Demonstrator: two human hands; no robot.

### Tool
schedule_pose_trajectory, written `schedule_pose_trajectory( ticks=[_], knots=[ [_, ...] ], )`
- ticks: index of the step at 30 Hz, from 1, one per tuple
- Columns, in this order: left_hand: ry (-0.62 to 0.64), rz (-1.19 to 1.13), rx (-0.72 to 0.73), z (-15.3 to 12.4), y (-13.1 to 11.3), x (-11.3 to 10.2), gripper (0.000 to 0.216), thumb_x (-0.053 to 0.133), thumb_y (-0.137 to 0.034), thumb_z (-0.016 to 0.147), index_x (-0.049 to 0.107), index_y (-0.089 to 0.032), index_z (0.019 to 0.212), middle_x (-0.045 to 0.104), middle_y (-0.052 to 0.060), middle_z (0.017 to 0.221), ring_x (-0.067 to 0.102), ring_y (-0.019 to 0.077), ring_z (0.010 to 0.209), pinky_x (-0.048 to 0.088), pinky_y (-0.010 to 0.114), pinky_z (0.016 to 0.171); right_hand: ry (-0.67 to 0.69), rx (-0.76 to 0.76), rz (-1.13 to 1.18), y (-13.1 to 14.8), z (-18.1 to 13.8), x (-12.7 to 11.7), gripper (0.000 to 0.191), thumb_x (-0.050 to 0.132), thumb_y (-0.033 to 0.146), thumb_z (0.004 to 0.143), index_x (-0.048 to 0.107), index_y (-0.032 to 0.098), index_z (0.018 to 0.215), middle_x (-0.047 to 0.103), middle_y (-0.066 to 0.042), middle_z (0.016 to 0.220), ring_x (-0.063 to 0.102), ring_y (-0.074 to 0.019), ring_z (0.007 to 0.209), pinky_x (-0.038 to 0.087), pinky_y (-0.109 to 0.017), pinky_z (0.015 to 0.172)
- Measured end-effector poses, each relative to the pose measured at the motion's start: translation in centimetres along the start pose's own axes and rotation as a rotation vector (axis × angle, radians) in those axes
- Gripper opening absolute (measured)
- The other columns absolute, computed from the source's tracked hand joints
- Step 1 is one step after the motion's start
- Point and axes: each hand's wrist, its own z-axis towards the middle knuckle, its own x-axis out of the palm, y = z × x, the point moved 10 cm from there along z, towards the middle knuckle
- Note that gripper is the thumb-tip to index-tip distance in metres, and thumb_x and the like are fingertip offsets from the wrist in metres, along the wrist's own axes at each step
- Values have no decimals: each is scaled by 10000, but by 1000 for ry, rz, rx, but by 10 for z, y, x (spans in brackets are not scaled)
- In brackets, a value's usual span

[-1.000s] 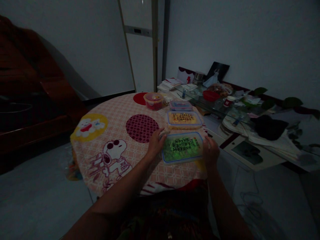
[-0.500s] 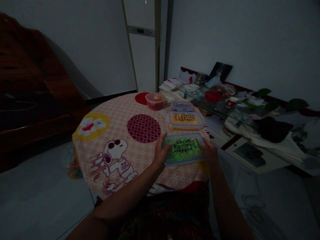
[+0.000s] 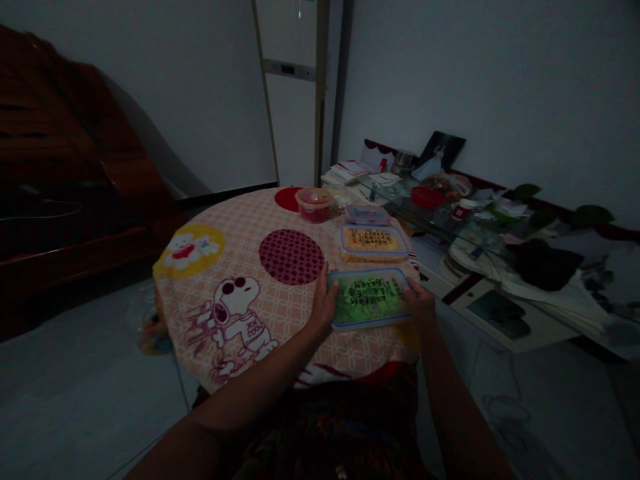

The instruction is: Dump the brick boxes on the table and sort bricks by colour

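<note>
As we looked down, our left hand point(image 3: 324, 304) and right hand point(image 3: 419, 301) gripped the green box point(image 3: 369, 298) at the table's point(image 3: 280, 313) lower-right edge.

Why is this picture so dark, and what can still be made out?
Head view: dim, underexposed room; the green-filled container held between left hand and right hand reads clearest; the dark wooden furniture sinks into shadow; the tall white panel leans from wide-angle distortion.

green-filled rectangular plastic box point(image 3: 369, 298): centre-right of frame, on round cloth-covered table point(image 3: 240, 267) | yellow-filled rectangular plastic box point(image 3: 373, 242): just above | round red plastic tub point(image 3: 313, 203): further up-left
</note>
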Motion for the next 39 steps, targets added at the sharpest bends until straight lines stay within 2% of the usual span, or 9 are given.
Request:
schedule_pose_trajectory(
  ticks=[4,7,10,14,20,27,32,35,39],
  knots=[
    [17,289,45,4,-20,-16,577,485,-504,1025,553,-204,1514,544,136,1581,476,277,1485,368,438,1234,38,-187,-306,18,5,-2,401,498,432,930,790,171,1016,781,-115,891,708,-247,853,538,-338,804],
    [138,669,35,8,-36,-28,530,523,-548,1000,673,-170,1339,711,163,1331,656,296,1239,472,411,1082,33,-301,-657,28,7,0,350,460,305,991,723,171,804,687,-107,704,615,-213,669,449,-312,686],
    [248,984,-69,10,-41,-40,505,519,-609,989,761,-167,1025,777,152,1013,722,293,996,495,365,894,30,-449,-928,39,5,9,330,454,242,1022,685,159,802,627,-98,697,541,-188,617,372,-303,644],
    [379,1104,-118,4,-39,-33,577,414,-611,1036,768,-182,880,780,149,931,735,279,961,468,330,814,44,-551,-1085,43,6,20,330,408,213,1041,662,157,838,589,-84,719,486,-180,610,309,-306,613],
    [441,1135,-131,-2,-29,-17,625,272,-502,1089,777,-148,991,780,201,1053,734,302,1036,482,357,864,228,-579,-1009,28,16,31,302,385,175,1012,650,164,868,612,-101,807,512,-194,684,335,-319,638],
    [430,967,-85,4,-22,-12,595,299,-476,1061,751,-154,845,768,240,975,728,339,949,477,379,830,238,-414,-667,17,25,27,338,403,327,1027,597,228,769,563,-83,723,531,-225,713,415,-336,729],
    [423,792,-49,8,-21,-17,559,363,-503,1021,676,-197,673,722,154,780,674,263,782,432,331,741,260,-407,-571,23,28,20,338,438,397,995,554,254,711,592,-88,711,555,-232,736,440,-333,727],
    [426,703,-51,14,-19,-22,546,453,-557,963,573,-207,561,612,67,618,583,204,645,364,298,639,273,-374,-519,25,31,14,365,415,408,983,507,264,660,575,-65,646,541,-213,671,416,-317,663],
    [425,594,-71,21,-18,-27,522,543,-580,887,519,-209,519,519,13,532,504,161,568,299,276,567,257,-297,-427,25,34,8,397,407,447,955,458,271,602,531,-52,578,520,-206,609,379,-325,619]
  ],
)
